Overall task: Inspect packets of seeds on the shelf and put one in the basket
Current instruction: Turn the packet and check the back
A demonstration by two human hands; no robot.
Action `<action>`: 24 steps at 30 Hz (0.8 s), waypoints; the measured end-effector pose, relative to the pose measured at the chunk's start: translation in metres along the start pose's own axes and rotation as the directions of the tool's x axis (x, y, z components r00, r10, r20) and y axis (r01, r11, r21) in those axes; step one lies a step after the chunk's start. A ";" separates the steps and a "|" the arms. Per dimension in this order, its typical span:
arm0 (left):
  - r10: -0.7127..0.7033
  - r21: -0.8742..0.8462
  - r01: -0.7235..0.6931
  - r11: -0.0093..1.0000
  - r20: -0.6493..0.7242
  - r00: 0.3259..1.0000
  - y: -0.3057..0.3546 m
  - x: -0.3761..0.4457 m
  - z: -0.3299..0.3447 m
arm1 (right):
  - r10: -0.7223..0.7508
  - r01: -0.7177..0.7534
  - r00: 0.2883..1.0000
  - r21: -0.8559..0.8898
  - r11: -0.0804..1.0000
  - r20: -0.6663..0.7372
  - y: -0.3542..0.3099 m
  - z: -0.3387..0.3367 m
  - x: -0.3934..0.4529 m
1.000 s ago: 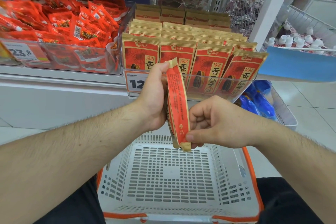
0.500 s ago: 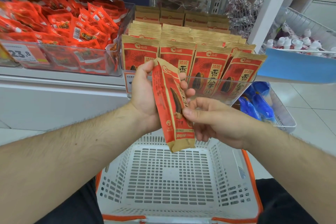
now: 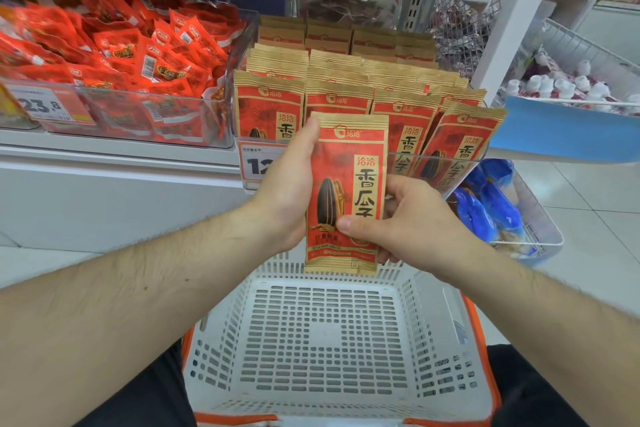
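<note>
Seed packet [image 3: 348,191] is up, front face to the camera, left hand [image 3: 289,191] gripping its left edge, right hand [image 3: 412,218] pinching the lower right. Inspection looks underway; the white basket [image 3: 429,350] directly below sits empty, so the drop remains.

Both forearms reach forward; left hand [image 3: 289,191] and right hand [image 3: 412,222] each closed in grip, thumbs frontward.

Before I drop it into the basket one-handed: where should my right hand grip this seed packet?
Likely the seed packet at its lower right edge, coming from the right: it stands upright and flat, front facing you, and your right hand already pinches there above the basket.
</note>
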State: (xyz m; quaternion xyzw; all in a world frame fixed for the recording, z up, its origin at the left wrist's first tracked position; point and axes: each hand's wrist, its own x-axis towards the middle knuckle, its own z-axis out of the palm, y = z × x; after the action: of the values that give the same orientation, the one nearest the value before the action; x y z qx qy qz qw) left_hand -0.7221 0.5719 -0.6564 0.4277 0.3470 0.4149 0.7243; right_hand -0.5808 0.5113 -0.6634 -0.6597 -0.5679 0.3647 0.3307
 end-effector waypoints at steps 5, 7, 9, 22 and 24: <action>0.017 0.114 -0.014 0.993 -0.025 1.000 -0.003 0.001 -0.002 | -0.037 0.038 0.999 0.060 0.997 -0.022 0.000 -0.002 0.001; -0.005 0.131 0.006 0.991 -0.003 1.000 -0.002 -0.001 -0.002 | -0.065 0.077 0.992 0.119 0.990 -0.105 -0.001 -0.006 0.003; -0.032 0.133 0.030 0.991 0.014 0.999 -0.002 -0.002 0.000 | -0.058 0.083 0.987 0.170 0.982 -0.149 -0.001 -0.010 0.006; -0.182 0.050 0.188 0.981 -0.119 0.976 0.003 -0.004 0.001 | 0.009 -0.027 0.995 0.194 0.981 0.095 -0.006 -0.016 0.004; -0.189 0.051 0.198 0.979 -0.142 0.972 0.004 -0.002 0.000 | -0.015 -0.002 0.995 0.157 0.988 0.103 -0.005 -0.014 0.004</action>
State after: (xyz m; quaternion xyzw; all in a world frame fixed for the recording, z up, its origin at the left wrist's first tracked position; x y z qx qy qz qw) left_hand -0.7244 0.5712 -0.6521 0.3856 0.4487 0.3593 0.7217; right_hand -0.5708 0.5154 -0.6519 -0.6099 -0.5562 0.4408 0.3526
